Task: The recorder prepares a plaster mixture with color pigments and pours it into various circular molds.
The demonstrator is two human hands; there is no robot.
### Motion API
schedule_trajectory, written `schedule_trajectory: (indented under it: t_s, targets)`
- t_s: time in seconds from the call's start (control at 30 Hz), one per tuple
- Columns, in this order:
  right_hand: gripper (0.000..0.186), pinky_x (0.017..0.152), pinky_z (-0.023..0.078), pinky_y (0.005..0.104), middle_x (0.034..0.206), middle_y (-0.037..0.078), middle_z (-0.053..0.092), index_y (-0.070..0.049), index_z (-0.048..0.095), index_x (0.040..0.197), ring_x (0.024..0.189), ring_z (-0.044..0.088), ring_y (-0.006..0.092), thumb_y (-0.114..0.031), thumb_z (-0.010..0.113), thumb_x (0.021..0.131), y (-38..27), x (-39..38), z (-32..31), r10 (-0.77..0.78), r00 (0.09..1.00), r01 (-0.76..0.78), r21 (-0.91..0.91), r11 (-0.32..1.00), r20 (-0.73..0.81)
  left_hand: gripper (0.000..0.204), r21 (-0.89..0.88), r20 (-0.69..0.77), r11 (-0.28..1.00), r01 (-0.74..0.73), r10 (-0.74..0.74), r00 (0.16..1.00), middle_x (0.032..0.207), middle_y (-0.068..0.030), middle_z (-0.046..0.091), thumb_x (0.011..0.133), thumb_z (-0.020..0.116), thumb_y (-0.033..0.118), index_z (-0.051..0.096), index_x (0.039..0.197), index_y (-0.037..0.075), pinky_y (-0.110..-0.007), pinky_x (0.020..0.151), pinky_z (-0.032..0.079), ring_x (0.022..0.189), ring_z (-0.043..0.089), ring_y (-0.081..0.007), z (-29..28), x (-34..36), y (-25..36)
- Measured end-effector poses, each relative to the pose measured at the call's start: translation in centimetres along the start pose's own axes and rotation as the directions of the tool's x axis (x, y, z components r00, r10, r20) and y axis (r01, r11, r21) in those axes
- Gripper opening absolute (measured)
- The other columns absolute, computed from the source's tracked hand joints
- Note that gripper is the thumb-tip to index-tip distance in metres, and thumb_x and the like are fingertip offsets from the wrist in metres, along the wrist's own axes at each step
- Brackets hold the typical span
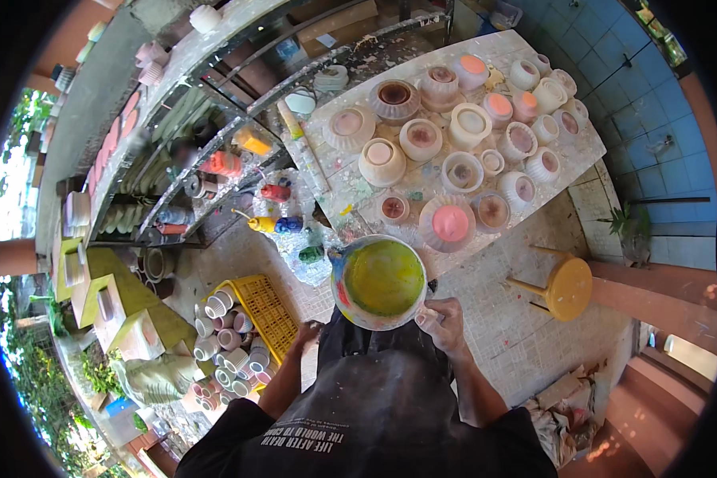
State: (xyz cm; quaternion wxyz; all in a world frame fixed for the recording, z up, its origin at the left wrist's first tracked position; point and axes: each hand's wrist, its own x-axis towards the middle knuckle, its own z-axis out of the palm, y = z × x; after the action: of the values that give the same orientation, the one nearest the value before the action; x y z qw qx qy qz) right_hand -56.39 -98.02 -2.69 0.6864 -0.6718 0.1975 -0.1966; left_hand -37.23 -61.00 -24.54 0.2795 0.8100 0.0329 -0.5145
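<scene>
A round pot [382,279] with yellow-green liquid inside and a paint-stained rim is held in front of my apron. My right hand [442,323] is closed on the pot's lower right edge, thumb uppermost. Lower and to the left, my left hand [309,333] hangs with curled fingers, apparently apart from the pot; whether it holds anything is unclear. Just beyond the pot, the paint-spattered table [342,191] bears several fluted plaster moulds, among them one with pink filling [448,225]. Colourful squeeze bottles [263,224] stand on a crusted surface at the table's left.
A yellow crate [263,311] full of cups lies at lower left, near green stepped stands [99,299]. Metal shelving [207,203] runs along the upper left. A yellow stool [566,288] stands right, before a blue-tiled wall [645,135]. Crumpled paper [562,402] lies at lower right.
</scene>
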Motion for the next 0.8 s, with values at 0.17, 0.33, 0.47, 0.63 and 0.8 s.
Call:
schedule_trajectory:
  t_s: [0.17, 0.33, 0.47, 0.63, 0.8]
  targets:
    - [0.049, 0.048, 0.031, 0.0324, 0.052, 0.003, 0.045, 0.002, 0.053, 0.061, 0.049, 0.042, 0.0129, -0.041, 0.067, 0.080, -3.0, 0.7, 3.3, 0.188, 0.955, -0.211, -0.081, 0.974, -0.228, 0.021, -0.096, 0.005, 0.993, -0.070, 0.070, 0.998, 0.072, -0.0080, 0.064, 0.092, 0.060, 0.022, 0.067, 0.099, 0.004, -0.031, 0.052, 0.051, 0.058, 0.059, -0.0157, -4.5, 5.7, 6.3]
    - [0.043, 0.047, 0.034, 0.0339, 0.052, 0.007, 0.045, 0.003, 0.055, 0.063, 0.044, 0.046, 0.0195, -0.035, 0.067, 0.078, -6.5, 1.7, 6.1, 0.007, 0.897, -0.131, -0.249, 0.960, -0.442, 0.021, 0.303, -0.128, 0.878, -0.370, 0.422, 0.898, 0.082, -0.0167, 0.069, 0.091, 0.059, 0.021, 0.065, 0.096, 0.001, -0.039, 0.066, 0.053, 0.072, 0.068, -0.0298, -6.8, 10.3, 13.7]
    - [0.051, 0.075, 0.042, 0.0360, 0.090, 0.010, 0.060, -0.001, 0.064, 0.088, 0.086, 0.055, 0.0193, -0.052, 0.070, 0.080, -3.0, -5.1, 7.1, 0.007, 0.702, -0.277, -0.264, 0.924, -0.712, 0.017, 0.239, -0.046, 0.735, -0.634, 0.661, 0.749, 0.085, -0.0207, 0.068, 0.089, 0.061, 0.016, 0.065, 0.094, 0.000, -0.042, 0.071, 0.052, 0.080, 0.067, -0.0366, -5.8, 7.4, 24.5]
    - [0.065, 0.077, 0.042, 0.0378, 0.094, 0.009, 0.058, 0.000, 0.063, 0.102, 0.090, 0.053, 0.0203, -0.058, 0.075, 0.076, -2.8, -7.9, 7.2, 0.220, 0.667, -0.393, -0.086, 0.916, -0.712, 0.031, 0.246, 0.182, 0.526, -0.814, 0.800, 0.572, 0.096, -0.0174, 0.062, 0.080, 0.071, 0.015, 0.062, 0.107, 0.001, -0.038, 0.075, 0.051, 0.086, 0.064, -0.0311, -3.1, 7.7, 30.3]
    - [0.055, 0.074, 0.042, 0.0365, 0.097, 0.006, 0.055, 0.000, 0.061, 0.109, 0.089, 0.052, 0.0200, -0.046, 0.074, 0.082, -2.8, -8.4, 8.8, 0.077, 0.635, -0.406, -0.247, 0.880, -0.769, 0.070, 0.206, 0.253, 0.170, -0.964, 0.942, 0.220, 0.123, -0.0200, 0.050, 0.071, 0.080, 0.020, 0.048, 0.131, 0.004, -0.043, 0.095, 0.045, 0.112, 0.052, -0.0384, 0.3, 6.8, 34.5]
